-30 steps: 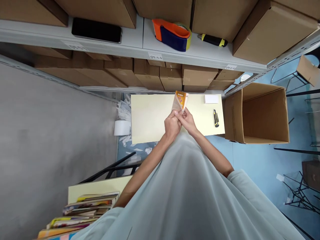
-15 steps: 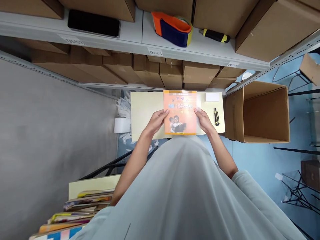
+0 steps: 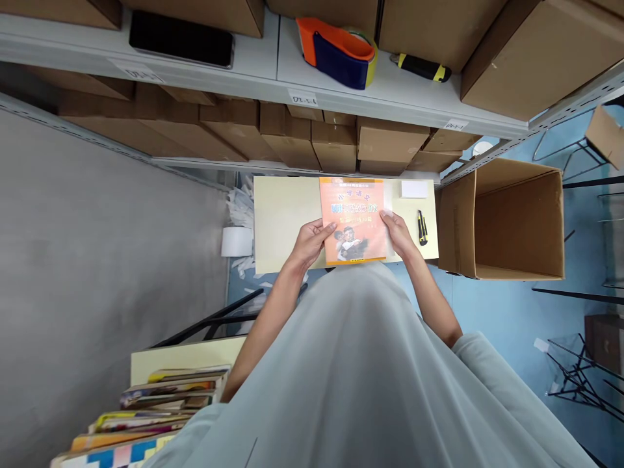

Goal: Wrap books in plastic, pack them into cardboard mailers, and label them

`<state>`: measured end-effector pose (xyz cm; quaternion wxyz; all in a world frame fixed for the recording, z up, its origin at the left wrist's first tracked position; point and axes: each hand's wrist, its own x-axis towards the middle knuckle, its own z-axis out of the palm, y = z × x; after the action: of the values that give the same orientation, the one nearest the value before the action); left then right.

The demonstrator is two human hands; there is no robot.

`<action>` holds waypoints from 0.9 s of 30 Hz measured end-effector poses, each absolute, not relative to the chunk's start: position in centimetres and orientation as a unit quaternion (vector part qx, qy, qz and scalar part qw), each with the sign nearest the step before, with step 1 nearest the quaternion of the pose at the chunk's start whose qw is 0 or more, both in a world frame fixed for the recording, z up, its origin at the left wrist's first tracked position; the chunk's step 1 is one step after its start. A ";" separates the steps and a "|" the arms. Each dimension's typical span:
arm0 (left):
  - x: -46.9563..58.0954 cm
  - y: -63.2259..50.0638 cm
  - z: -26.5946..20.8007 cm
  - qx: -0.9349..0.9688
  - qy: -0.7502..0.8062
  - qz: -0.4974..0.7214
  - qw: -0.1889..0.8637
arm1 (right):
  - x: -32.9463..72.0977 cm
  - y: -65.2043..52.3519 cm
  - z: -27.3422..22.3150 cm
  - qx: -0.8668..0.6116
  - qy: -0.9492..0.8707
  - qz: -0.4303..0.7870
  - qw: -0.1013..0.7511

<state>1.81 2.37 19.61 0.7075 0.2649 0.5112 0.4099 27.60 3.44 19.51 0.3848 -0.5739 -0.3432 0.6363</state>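
An orange book (image 3: 353, 218) with a picture of people on its cover is held up over the pale table (image 3: 287, 214). A clear plastic sleeve seems to stick out past its right edge. My left hand (image 3: 312, 242) grips the book's left side, thumb on the cover. At the right edge, my right hand (image 3: 396, 233) pinches the book and the clear film, with fingers partly hidden behind. A black and yellow utility knife (image 3: 422, 227) and a white stack of paper (image 3: 413, 189) lie on the table to the right of my right hand.
Above the table, a grey shelf (image 3: 219, 75) carries cardboard boxes, a black phone (image 3: 181, 39), a tape dispenser (image 3: 338, 53) and another utility knife (image 3: 423, 67). An open cardboard box (image 3: 470, 227) stands at right. Stacked books (image 3: 160, 403) sit lower left, near a white roll (image 3: 237, 242).
The book has tilted slightly and shifted a little to the right. My left hand has moved right and lower, its thumb now further over the cover.
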 end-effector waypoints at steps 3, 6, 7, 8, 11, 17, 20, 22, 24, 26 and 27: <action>2.2 2.2 20.0 0.274 0.521 0.421 0.690 | 27.7 3.9 18.8 -0.655 -0.366 0.526 0.400; 2.5 2.0 20.5 0.294 0.537 0.434 0.661 | 27.5 3.7 19.0 -0.679 -0.418 0.453 0.399; 2.5 1.9 20.6 0.302 0.541 0.437 0.652 | 27.3 3.5 19.2 -0.669 -0.439 0.458 0.386; 2.6 1.8 20.8 0.308 0.544 0.438 0.646 | 27.0 3.3 19.5 -0.658 -0.458 0.471 0.367; 2.6 1.7 21.5 0.318 0.544 0.437 0.641 | 25.9 2.6 20.7 -0.658 -0.486 0.474 0.326; 2.7 1.3 22.5 0.311 0.534 0.441 0.651 | 24.3 1.8 22.8 -0.644 -0.525 0.400 0.387; 2.8 1.1 22.8 0.302 0.528 0.440 0.661 | 24.1 2.0 22.2 -0.628 -0.513 0.445 0.379; 2.7 1.0 23.0 0.292 0.520 0.436 0.674 | 24.1 2.2 21.5 -0.608 -0.476 0.513 0.376; 2.5 0.9 23.2 0.279 0.512 0.428 0.691 | 24.2 2.4 20.9 -0.562 -0.432 0.598 0.374; 2.0 0.8 23.4 0.265 0.508 0.421 0.703 | 24.4 2.3 20.9 -0.518 -0.399 0.655 0.378; 1.8 0.8 23.5 0.260 0.508 0.420 0.706 | 24.5 2.1 21.0 -0.507 -0.390 0.666 0.384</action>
<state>1.81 0.79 23.55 0.7062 0.2602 0.5075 0.4195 24.48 2.13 20.97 0.3838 -0.5068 -0.3904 0.6659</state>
